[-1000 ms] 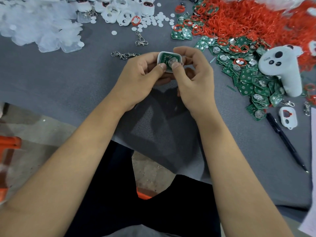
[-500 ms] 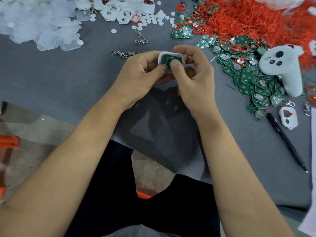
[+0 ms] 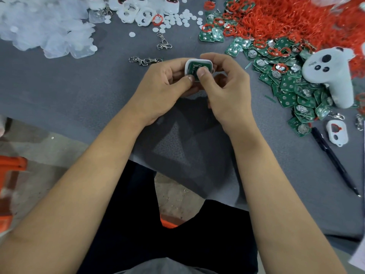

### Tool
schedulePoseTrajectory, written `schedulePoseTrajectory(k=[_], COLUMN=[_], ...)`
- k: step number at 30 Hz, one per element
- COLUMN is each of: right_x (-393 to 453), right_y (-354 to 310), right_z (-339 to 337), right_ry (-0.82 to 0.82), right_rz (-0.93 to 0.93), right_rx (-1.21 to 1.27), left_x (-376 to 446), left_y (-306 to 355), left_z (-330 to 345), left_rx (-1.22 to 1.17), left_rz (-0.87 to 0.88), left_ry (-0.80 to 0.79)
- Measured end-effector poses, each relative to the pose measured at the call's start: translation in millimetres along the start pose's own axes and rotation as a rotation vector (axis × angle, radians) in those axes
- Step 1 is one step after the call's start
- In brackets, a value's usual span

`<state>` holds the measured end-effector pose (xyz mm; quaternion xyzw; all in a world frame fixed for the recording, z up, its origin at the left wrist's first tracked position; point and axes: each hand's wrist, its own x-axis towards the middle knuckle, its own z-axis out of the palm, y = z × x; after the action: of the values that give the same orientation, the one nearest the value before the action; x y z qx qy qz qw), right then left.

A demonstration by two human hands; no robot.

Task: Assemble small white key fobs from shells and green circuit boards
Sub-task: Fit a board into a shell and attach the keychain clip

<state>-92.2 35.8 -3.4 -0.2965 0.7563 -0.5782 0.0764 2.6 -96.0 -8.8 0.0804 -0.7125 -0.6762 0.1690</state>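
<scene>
- The shell (image 3: 199, 62) held between the hands is white, and the circuit board (image 3: 194, 68) inside it is green.
- The table cover (image 3: 79, 86) is plain grey.
- The heap of loose boards (image 3: 292, 93) is green with silver round spots.
- The pile of rings (image 3: 286, 18) is bright red.
- The clear covers (image 3: 45, 30) at far left are pale, milky white.
- The small discs (image 3: 178, 19) are white.
- The controller (image 3: 331, 74) is white with black buttons.
- The pen (image 3: 335, 161) is black.
- The clasps (image 3: 145, 60) are silver.
- The shorts (image 3: 177, 244) are black.
- The floor (image 3: 39, 147) is grey, with an orange object (image 3: 11, 165) at the left edge.
</scene>
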Motion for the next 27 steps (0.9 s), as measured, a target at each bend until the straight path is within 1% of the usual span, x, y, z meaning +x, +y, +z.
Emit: schedulePoseTrajectory(k=[11, 14, 17, 19, 23, 27], right_x=[-0.5, -0.9, -5.2, -6.7, -7.2, -7.8], right_y=[-2.5, -1.5, -2.3, -2.4, -1.8, -1.8], right_z=[-2.0, -0.8, 2.4, 3.5, 2.5, 0.3], right_ry=[-0.005, 0.04, 0.165, 0.21, 0.211, 0.215], right_rz=[0.004, -0.018, -0.164, -0.243, -0.277, -0.254], right_rx=[0.05, 0.048, -0.079, -0.18, -0.279, -0.33], left_x=[0.2, 1.0, 1.4, 2.0, 4.3, 4.5], left_y=[-1.5, -1.2, -0.1, 0.7, 0.9, 1.9], left_z=[0.5, 1.5, 3.6, 4.9, 4.6, 5.1], left_rx=[-0.068, -0.077, -0.094, -0.1, -0.134, -0.151], left_rz=[-0.014, -0.039, -0.066, -0.079, -0.116, -0.142], left_ry=[0.016, 0.038, 0.081, 0.108, 0.15, 0.141])
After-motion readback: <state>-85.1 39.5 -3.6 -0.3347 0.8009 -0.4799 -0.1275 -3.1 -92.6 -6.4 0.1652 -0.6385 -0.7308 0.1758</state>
